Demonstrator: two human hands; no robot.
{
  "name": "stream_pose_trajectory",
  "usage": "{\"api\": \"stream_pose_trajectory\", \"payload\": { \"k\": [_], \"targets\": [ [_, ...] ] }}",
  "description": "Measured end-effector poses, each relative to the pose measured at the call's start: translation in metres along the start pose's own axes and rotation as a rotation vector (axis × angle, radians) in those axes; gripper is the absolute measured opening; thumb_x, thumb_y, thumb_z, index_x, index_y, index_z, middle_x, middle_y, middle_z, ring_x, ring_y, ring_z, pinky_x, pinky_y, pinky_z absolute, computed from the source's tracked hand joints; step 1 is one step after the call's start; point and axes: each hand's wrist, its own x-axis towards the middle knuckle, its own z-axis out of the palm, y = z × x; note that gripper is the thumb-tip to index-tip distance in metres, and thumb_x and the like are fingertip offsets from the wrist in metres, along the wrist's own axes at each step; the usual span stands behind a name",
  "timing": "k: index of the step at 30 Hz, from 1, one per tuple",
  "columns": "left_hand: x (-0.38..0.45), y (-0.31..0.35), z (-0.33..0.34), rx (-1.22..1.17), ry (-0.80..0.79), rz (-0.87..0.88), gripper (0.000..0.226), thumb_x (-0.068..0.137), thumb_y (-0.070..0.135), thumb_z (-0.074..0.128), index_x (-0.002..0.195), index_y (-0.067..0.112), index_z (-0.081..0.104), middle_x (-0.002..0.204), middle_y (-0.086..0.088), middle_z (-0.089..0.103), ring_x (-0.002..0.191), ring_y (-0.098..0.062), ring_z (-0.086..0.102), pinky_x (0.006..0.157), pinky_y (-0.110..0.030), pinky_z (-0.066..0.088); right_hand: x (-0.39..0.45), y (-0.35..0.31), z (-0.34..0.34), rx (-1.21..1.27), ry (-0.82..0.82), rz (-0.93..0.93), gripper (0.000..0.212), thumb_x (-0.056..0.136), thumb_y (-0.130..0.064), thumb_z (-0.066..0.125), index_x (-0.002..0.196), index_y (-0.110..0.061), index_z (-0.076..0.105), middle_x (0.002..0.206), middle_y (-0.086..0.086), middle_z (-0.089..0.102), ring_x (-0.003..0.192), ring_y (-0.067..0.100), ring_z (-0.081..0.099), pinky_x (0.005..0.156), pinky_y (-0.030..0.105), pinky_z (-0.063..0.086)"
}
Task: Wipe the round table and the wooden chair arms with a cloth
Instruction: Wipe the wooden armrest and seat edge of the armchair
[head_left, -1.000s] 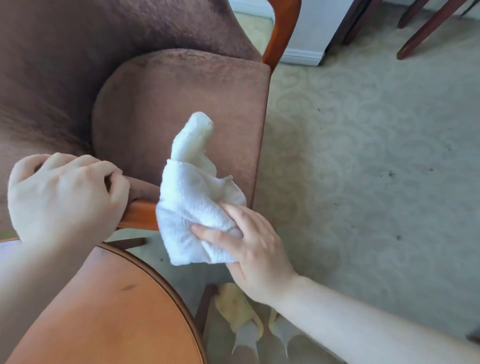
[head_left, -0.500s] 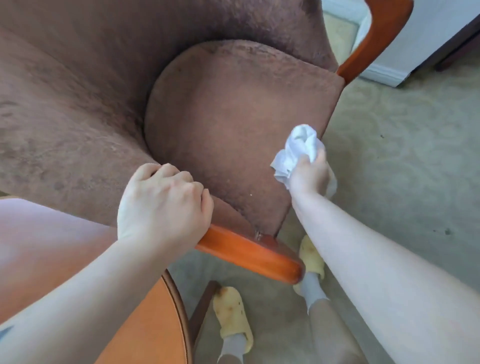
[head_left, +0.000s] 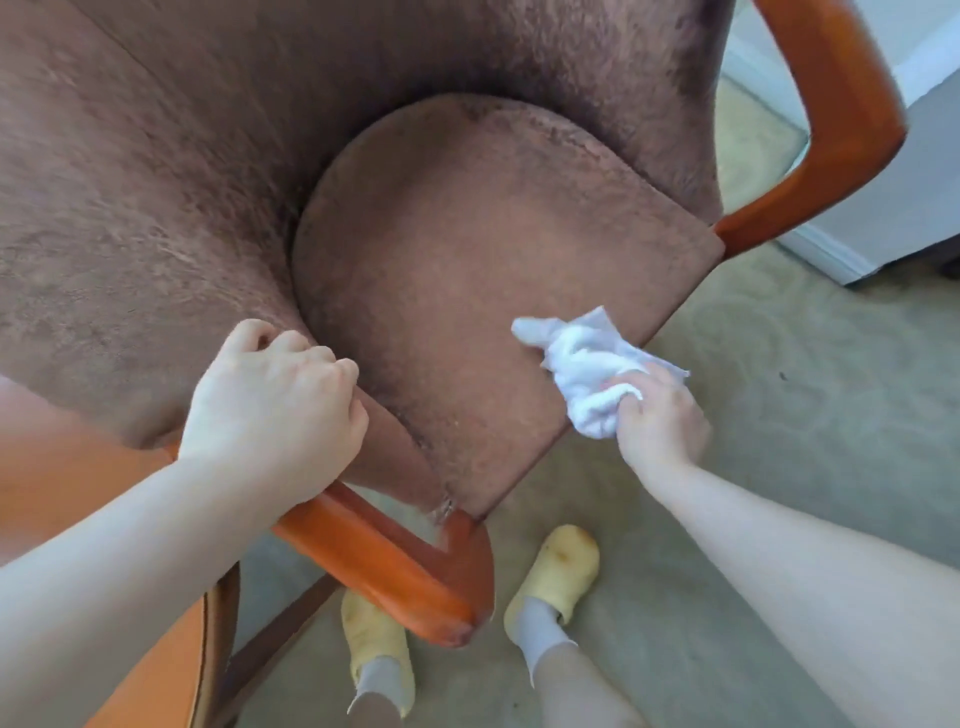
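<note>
at the front edge of the chair seat (head_left: 467, 291), the right hand (head_left: 660, 421) is gripping a bunched white cloth (head_left: 587, 364), fingers curled tight round it, and the cloth is lying against the seat's brown upholstered edge. whether the cloth is also touching the wood below cannot be told. the left hand (head_left: 275, 410) is wrapping closed over the top of the near wooden chair arm (head_left: 395, 566), knuckles up, fingers curled down on the inner side against the upholstery. the near arm is running from under that hand to its rounded end above the feet. the far wooden chair arm (head_left: 831, 119) is standing well apart from both hands, at upper right. the round table (head_left: 171, 675) is showing as an orange edge at lower left, under the left forearm. two yellow slippers (head_left: 561, 577) are standing on the pale carpet (head_left: 779, 415).
</note>
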Motion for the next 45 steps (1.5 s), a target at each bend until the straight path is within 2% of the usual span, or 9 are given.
{"api": "stream_pose_trajectory", "payload": {
  "k": [5,10,15,18,24,28,33,42,45],
  "targets": [
    [0.01,0.02,0.016,-0.028,-0.098,-0.019,0.042,0.091,0.042,0.023,0.091,0.026,0.061,0.093,0.006,0.067,0.094,-0.018,0.061,0.1,-0.04,0.028,-0.009,-0.112,0.064,0.393,-0.019,0.301,0.054,0.09,-0.006,0.042,0.13,-0.04,0.053,0.147,0.0,0.038,0.132,0.024,0.037,0.095,0.034,0.039],
    [0.009,0.017,0.006,-0.139,0.002,-0.109,0.044,0.088,0.037,0.023,0.081,0.018,0.062,0.078,0.0,0.065,0.077,-0.024,0.062,0.083,-0.035,0.038,-0.067,-0.075,0.086,-0.178,-0.302,-0.943,0.046,0.081,-0.009,0.06,0.117,-0.036,0.062,0.145,-0.005,0.046,0.119,0.019,0.052,0.062,0.026,0.053],
    [0.01,0.02,0.0,-0.158,0.012,-0.093,0.042,0.086,0.033,0.026,0.072,0.014,0.06,0.07,-0.004,0.062,0.07,-0.028,0.059,0.079,-0.038,0.04,0.051,0.001,0.021,-0.634,-0.477,-1.721,0.031,0.068,-0.014,0.079,0.09,-0.034,0.072,0.13,-0.006,0.062,0.1,0.021,0.065,0.057,0.026,0.056],
    [0.008,0.021,0.0,-0.143,-0.001,-0.114,0.038,0.085,0.03,0.029,0.063,0.012,0.053,0.061,-0.004,0.056,0.061,-0.03,0.054,0.076,-0.04,0.04,0.097,0.015,0.005,-0.622,-0.369,-1.455,0.039,0.056,0.0,0.085,0.083,-0.025,0.073,0.129,0.004,0.063,0.099,0.029,0.066,0.049,0.03,0.055],
    [0.012,0.02,0.003,-0.099,-0.084,-0.116,0.047,0.086,0.036,0.019,0.073,0.019,0.061,0.077,0.002,0.065,0.08,-0.023,0.061,0.089,-0.036,0.037,0.007,-0.037,0.065,0.155,0.002,0.076,0.055,0.091,-0.001,0.045,0.127,-0.039,0.06,0.15,0.0,0.038,0.135,0.023,0.037,0.092,0.035,0.043],
    [0.022,0.028,0.006,-0.134,-0.158,-0.173,0.043,0.091,0.037,0.026,0.092,0.028,0.068,0.101,0.008,0.07,0.104,-0.019,0.061,0.105,-0.041,0.024,-0.06,-0.068,0.088,-0.069,-0.333,-0.505,0.052,0.096,-0.01,0.038,0.145,-0.027,0.039,0.152,0.004,0.034,0.127,0.024,0.047,0.082,0.031,0.047],
    [0.061,0.06,0.03,-0.167,-0.542,-0.031,0.039,0.096,0.039,0.026,0.126,0.037,0.051,0.137,0.011,0.048,0.128,-0.021,0.043,0.114,-0.048,0.017,0.06,-0.023,0.021,-0.469,-0.341,-1.591,0.024,0.078,-0.013,0.065,0.091,-0.03,0.073,0.129,0.001,0.064,0.098,0.024,0.067,0.057,0.028,0.055],
    [0.115,0.11,0.089,-0.565,-0.514,-0.248,0.075,0.096,0.045,0.035,0.152,0.025,-0.011,0.161,-0.001,-0.017,0.148,-0.024,-0.011,0.119,-0.046,0.012,0.145,-0.031,0.042,0.006,0.192,-0.024,0.057,0.086,0.004,0.05,0.123,-0.037,0.063,0.151,0.0,0.035,0.123,0.033,0.037,0.097,0.04,0.04],
    [0.126,0.127,0.101,-0.67,-0.446,-0.374,0.07,0.098,0.051,0.022,0.151,0.026,-0.016,0.16,-0.002,-0.022,0.147,-0.024,-0.016,0.119,-0.045,0.011,0.064,-0.067,0.081,0.152,0.142,-0.1,0.061,0.076,0.004,0.062,0.119,-0.04,0.064,0.138,0.005,0.047,0.114,0.035,0.044,0.086,0.04,0.047]
  ]
}}
